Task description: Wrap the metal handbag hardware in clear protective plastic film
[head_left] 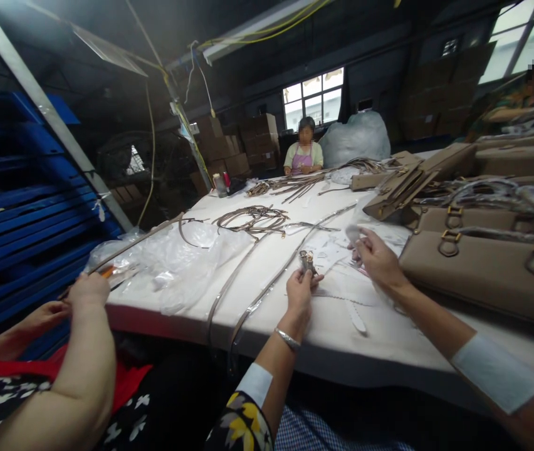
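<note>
My left hand [299, 293], with a bracelet on its wrist, pinches a small taupe leather piece with gold-coloured metal rings [307, 262], held just above the white table. To its right, my right hand [380, 258] is closed on a pale, filmy scrap [353, 235], blurred by motion. White scraps [337, 241] lie behind and between my hands. A white strip [356, 318] and a thin chain-like cord [340, 297] rest on the tabletop in front of them. Two long straps in clear film [267, 289] run beside my left hand and hang over the near edge.
Taupe handbags [474, 257] stack up on the right. Coiled straps [252, 219] and crumpled clear plastic [187, 257] cover the table's left part. A co-worker's hands [83, 291] hold a long strap at left. Another person [303, 156] sits at the far end, one more at far right.
</note>
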### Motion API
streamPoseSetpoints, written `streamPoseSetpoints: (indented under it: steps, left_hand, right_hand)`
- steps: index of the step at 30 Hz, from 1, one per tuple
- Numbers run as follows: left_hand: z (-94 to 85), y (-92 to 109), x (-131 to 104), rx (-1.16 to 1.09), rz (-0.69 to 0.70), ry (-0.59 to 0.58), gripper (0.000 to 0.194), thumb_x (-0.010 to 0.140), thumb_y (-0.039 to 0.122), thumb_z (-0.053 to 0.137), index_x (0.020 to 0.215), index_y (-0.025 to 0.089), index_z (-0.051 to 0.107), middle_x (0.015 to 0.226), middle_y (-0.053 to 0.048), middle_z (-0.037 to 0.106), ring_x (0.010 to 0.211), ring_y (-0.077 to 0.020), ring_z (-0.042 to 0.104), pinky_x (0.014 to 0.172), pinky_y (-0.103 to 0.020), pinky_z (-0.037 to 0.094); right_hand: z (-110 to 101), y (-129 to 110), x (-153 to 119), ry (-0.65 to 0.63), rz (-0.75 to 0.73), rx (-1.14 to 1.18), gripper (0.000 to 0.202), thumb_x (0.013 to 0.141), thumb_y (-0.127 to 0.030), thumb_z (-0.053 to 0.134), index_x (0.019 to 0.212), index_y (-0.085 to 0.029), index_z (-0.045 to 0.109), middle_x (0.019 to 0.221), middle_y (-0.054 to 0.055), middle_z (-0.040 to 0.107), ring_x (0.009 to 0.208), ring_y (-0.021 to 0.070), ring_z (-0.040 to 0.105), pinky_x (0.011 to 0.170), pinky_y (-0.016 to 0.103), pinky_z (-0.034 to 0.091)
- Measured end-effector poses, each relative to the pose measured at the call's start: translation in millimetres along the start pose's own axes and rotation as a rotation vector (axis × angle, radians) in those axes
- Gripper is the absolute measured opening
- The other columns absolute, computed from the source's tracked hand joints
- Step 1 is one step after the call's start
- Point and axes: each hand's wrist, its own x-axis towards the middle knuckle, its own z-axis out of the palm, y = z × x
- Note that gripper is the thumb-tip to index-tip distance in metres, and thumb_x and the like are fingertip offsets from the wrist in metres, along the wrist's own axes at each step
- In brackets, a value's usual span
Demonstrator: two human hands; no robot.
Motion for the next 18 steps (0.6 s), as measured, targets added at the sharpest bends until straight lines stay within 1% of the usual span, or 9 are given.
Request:
streamPoseSetpoints:
  steps: [2,4,5,7,11,13,15,16,18]
  left_hand:
    - [-5.2,9.5,-1.8,0.024,0.001,-0.033,0.029,0.079,0.035,0.071,0.092,0.011,0.061,0.09,-0.008,0.069,0.081,-0.0201,0.073,0.071,-0.025,0.05]
    - [-11.1,21.3,-6.3,0.048,0.002,-0.079,0.026,0.081,0.034,0.068,0.091,0.011,0.063,0.086,-0.006,0.069,0.08,-0.0193,0.073,0.074,-0.026,0.051]
    - [-14.0,27.5,-9.5,0.06,0.002,-0.105,0.024,0.082,0.034,0.067,0.091,0.012,0.064,0.085,-0.005,0.069,0.08,-0.0188,0.073,0.075,-0.026,0.051]
    - [-19.3,39.1,-16.8,0.084,0.006,-0.156,0.022,0.083,0.034,0.065,0.09,0.013,0.066,0.085,-0.003,0.069,0.082,-0.0179,0.072,0.078,-0.027,0.051]
    - [-25.0,55.9,-30.9,0.153,0.011,-0.248,0.027,0.079,0.036,0.07,0.094,0.013,0.07,0.084,-0.005,0.07,0.073,-0.0172,0.071,0.076,-0.029,0.053]
    - [-26.2,60.9,-37.2,0.225,0.05,-0.321,0.03,0.078,0.036,0.07,0.096,0.012,0.071,0.086,-0.007,0.071,0.07,-0.0173,0.07,0.076,-0.031,0.055]
    - [-28.0,64.8,-43.1,0.309,0.126,-0.392,0.031,0.08,0.036,0.068,0.1,0.013,0.072,0.092,-0.008,0.072,0.07,-0.018,0.069,0.074,-0.032,0.056]
    - [-29.5,66.7,-45.9,0.355,0.165,-0.407,0.031,0.081,0.036,0.066,0.102,0.014,0.073,0.093,-0.008,0.072,0.07,-0.0184,0.069,0.072,-0.032,0.056]
    - [-34.1,70.3,-50.9,0.459,0.236,-0.387,0.03,0.083,0.035,0.063,0.106,0.017,0.072,0.094,-0.007,0.073,0.067,-0.0188,0.068,0.066,-0.03,0.055]
  right_hand:
    - [0.3,-11.1,-13.9,-0.19,0.04,-0.114,0.033,0.083,-0.037,0.057,0.11,-0.02,0.057,0.074,0.003,0.072,0.049,0.0133,0.058,0.046,0.024,0.047]
    - [4.4,-18.4,-30.9,-0.313,0.117,-0.183,0.018,0.081,-0.034,0.058,0.091,-0.02,0.062,0.07,0.004,0.073,0.047,0.0143,0.06,0.044,0.025,0.046]
    - [7.2,-20.7,-38.3,-0.334,0.142,-0.197,0.015,0.081,-0.034,0.057,0.084,-0.02,0.063,0.07,0.004,0.073,0.048,0.0152,0.061,0.043,0.025,0.046]
    - [13.2,-24.1,-48.5,-0.331,0.151,-0.207,0.015,0.08,-0.033,0.058,0.076,-0.02,0.066,0.067,0.004,0.073,0.049,0.0168,0.063,0.044,0.025,0.044]
    - [27.2,-28.7,-52.4,-0.335,0.136,-0.165,0.014,0.073,-0.031,0.064,0.066,-0.02,0.07,0.059,0.002,0.07,0.046,0.0153,0.061,0.051,0.027,0.045]
    - [35.8,-30.6,-52.5,-0.348,0.148,-0.115,0.016,0.072,-0.032,0.065,0.066,-0.019,0.071,0.057,0.001,0.069,0.047,0.015,0.061,0.052,0.026,0.045]
    - [44.2,-32.4,-55.3,-0.369,0.172,-0.046,0.021,0.074,-0.036,0.063,0.073,-0.018,0.074,0.058,0.002,0.069,0.052,0.016,0.062,0.051,0.026,0.044]
    - [47.8,-33.5,-58.2,-0.385,0.183,-0.006,0.025,0.076,-0.039,0.062,0.078,-0.017,0.074,0.061,0.003,0.07,0.056,0.0171,0.064,0.052,0.026,0.045]
    - [52.9,-36.0,-66.9,-0.434,0.198,0.079,0.032,0.078,-0.042,0.061,0.088,-0.015,0.075,0.075,0.006,0.074,0.069,0.0194,0.067,0.059,0.028,0.048]
